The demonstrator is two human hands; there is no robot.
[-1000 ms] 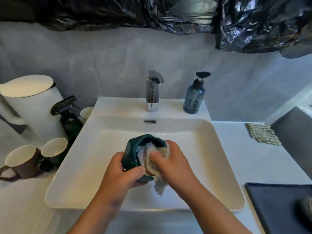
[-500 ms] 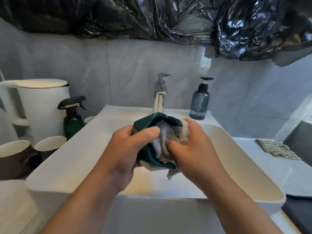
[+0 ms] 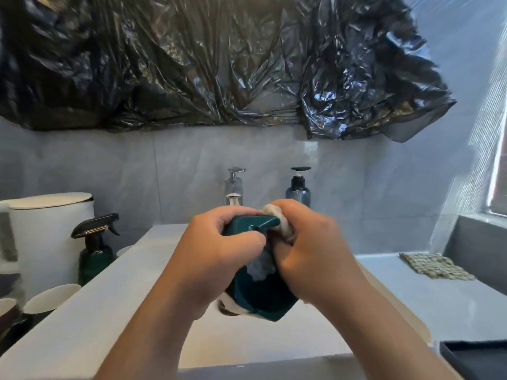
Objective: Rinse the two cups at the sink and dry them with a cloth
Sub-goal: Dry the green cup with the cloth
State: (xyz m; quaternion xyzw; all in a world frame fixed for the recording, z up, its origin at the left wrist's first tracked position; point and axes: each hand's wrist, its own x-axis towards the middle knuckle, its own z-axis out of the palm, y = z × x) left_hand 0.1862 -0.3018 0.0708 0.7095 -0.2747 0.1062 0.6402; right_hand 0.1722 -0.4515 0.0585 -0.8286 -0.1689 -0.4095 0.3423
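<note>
A dark green faceted cup [image 3: 260,297] is held above the white sink [image 3: 90,319], gripped by my left hand [image 3: 216,259] around its rim and side. My right hand [image 3: 310,250] presses a pale, fuzzy cloth [image 3: 277,215] into the cup's mouth; a grey fold of the cloth hangs between my two hands. A second green cup with a white inside [image 3: 50,298] stands on the counter left of the sink. At the far left edge sits part of a brown cup [image 3: 6,311].
Tap [image 3: 234,187] and blue soap bottle [image 3: 298,187] stand behind the basin. A white kettle [image 3: 46,237] and a green spray bottle [image 3: 94,250] stand left. A checked cloth [image 3: 436,266] lies on the right counter, a dark tray [image 3: 477,360] at lower right. Black plastic sheeting [image 3: 219,64] hangs overhead.
The view has tilted upward and both hands have lifted the cup higher. The cup has turned in my left hand while my right hand keeps working the cloth inside it.
</note>
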